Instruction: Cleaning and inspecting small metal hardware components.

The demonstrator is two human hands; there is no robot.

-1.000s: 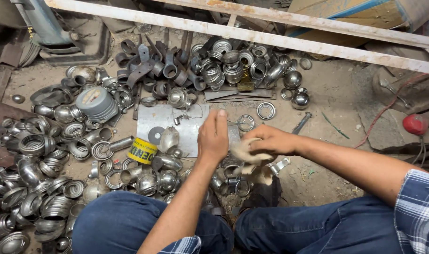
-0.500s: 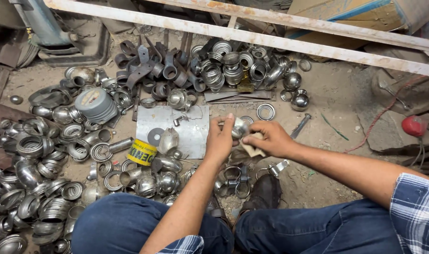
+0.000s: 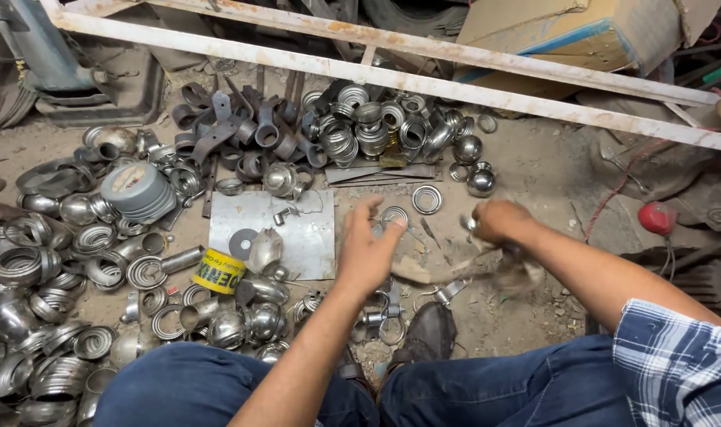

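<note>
Swinging apart after being bunched together over one small shiny piece half a second back. Left hand (image 3: 368, 253) now let go, fingers spread loose and gripping nothing, hovering just off the corner of the flat steel plate (image 3: 273, 233). Right hand (image 3: 499, 221) flung out sideways, well clear of the left fingers, curled shut around what looks like a small bright metal bit (image 3: 469, 225) poking out at the thumb side. Dirty rag (image 3: 515, 273) trailing just below those right fingers, smeared by motion. Reads like the rubbing on that piece paused, with the piece carried off in the right hand alone.

Hard bits: can't tell what the shiny bit really is, mostly buried in the fist and blurred. Can't tell either whether the rag is pinched by the same fingers or just flapping loose. Wire ring (image 3: 392, 215) lying right beyond the left fingertips, second ring (image 3: 426, 199) a bit farther out, both on the dirt floor (image 3: 534, 158). Heaps of rings and cups (image 3: 52, 261) way off past the left fingers, chopped by the frame edge. One dark shoe (image 3: 428, 332) showing near the left wrist.
</note>
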